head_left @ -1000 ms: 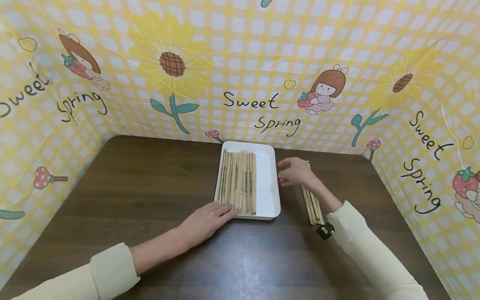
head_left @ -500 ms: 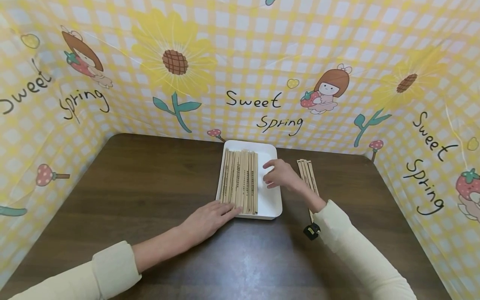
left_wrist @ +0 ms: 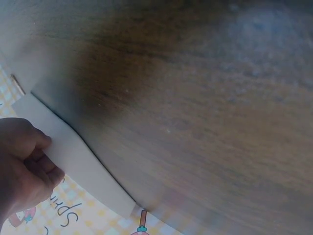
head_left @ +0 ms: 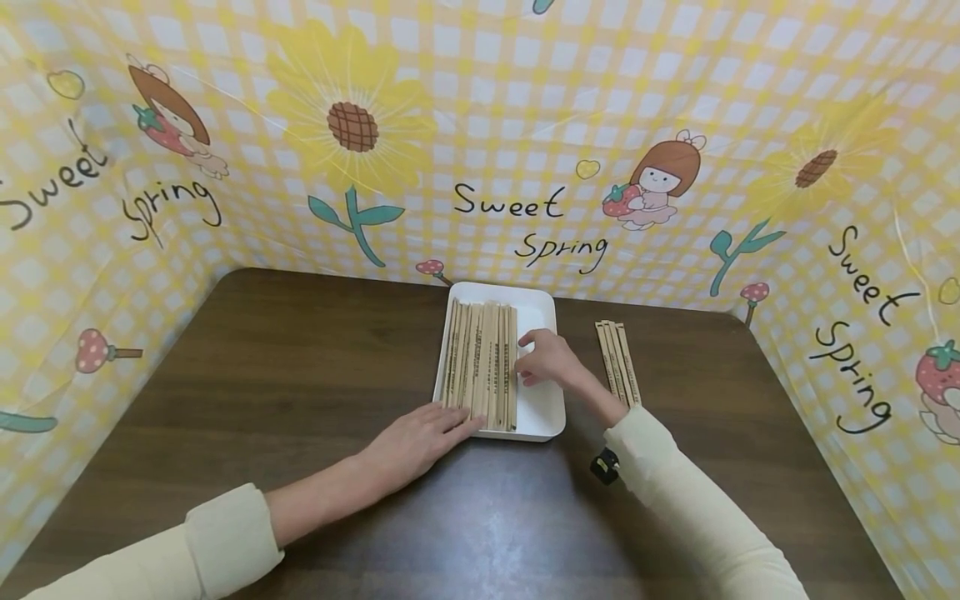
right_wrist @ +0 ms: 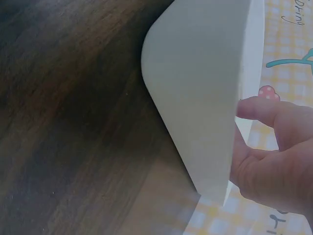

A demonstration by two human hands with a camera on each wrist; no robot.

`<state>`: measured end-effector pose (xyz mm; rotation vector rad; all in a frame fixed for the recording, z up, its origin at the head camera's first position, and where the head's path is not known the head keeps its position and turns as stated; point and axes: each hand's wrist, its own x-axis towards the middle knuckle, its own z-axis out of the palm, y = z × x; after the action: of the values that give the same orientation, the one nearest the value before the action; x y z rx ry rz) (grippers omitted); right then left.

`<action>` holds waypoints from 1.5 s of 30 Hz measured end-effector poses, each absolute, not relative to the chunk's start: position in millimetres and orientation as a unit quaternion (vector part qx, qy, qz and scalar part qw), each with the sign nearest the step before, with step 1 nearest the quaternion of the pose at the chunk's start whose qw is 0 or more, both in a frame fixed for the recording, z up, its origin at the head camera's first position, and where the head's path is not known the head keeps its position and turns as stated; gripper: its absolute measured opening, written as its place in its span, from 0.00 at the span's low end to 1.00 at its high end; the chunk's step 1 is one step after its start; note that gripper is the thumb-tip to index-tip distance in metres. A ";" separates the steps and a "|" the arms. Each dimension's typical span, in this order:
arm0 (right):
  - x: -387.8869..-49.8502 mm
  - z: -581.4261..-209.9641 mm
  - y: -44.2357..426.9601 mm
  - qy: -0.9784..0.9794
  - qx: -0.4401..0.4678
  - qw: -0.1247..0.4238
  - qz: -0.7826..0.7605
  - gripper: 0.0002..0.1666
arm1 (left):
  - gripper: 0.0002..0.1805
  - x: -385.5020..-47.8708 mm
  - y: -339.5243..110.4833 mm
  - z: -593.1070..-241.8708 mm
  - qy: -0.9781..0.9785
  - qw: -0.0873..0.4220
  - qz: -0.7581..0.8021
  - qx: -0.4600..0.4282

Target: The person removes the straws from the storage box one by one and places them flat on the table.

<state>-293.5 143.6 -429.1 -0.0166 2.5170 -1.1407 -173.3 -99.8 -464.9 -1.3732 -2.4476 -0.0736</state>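
Note:
A white tray (head_left: 542,417) holds a row of thin wooden sticks (head_left: 486,358) with printed text, lying side by side over its left and middle part. The left hand (head_left: 411,446) lies at the tray's front left corner, fingers over the near ends of the sticks. Inside the tray's right part, the right hand (head_left: 551,362) has its fingertips beside the rightmost sticks, fingers slightly bent, holding nothing visible. The left wrist view shows the left hand (left_wrist: 24,164) at the tray wall (left_wrist: 83,161). In the right wrist view the right hand (right_wrist: 279,152) reaches over the tray's side (right_wrist: 195,88).
Several more sticks (head_left: 618,362) lie on the dark wooden table (head_left: 315,350) to the right of the tray, their near ends hidden by the right sleeve. A small black object (head_left: 604,467) is at the right cuff. Patterned yellow cloth (head_left: 480,125) stands behind and beside the table.
The right hand has moved left from the loose sticks, over the tray's right edge, to the sticks inside. More of the loose sticks' far ends show. The left hand has stayed in place.

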 end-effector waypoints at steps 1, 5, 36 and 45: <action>-294.0 -430.7 143.4 0.897 -0.006 0.187 -0.402 0.28 | 0.30 -173.2 -99.6 -465.0 -0.860 0.166 -0.024 -0.482; -295.3 -436.3 142.7 0.904 -0.010 0.177 -0.389 0.28 | 0.30 -172.8 -99.1 -465.3 -0.862 0.162 -0.021 -0.479; -291.6 -434.4 130.5 0.921 -0.027 0.162 -0.352 0.26 | 0.32 -172.4 -99.3 -465.2 -0.865 0.159 -0.008 -0.476; -289.4 -429.7 137.5 0.914 -0.025 0.159 -0.372 0.26 | 0.32 -172.6 -99.2 -464.1 -0.867 0.151 -0.010 -0.475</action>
<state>-289.4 137.5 -429.7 -0.0717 2.6130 -1.0635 -172.6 -99.2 -464.1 -1.3630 -2.4904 -0.0298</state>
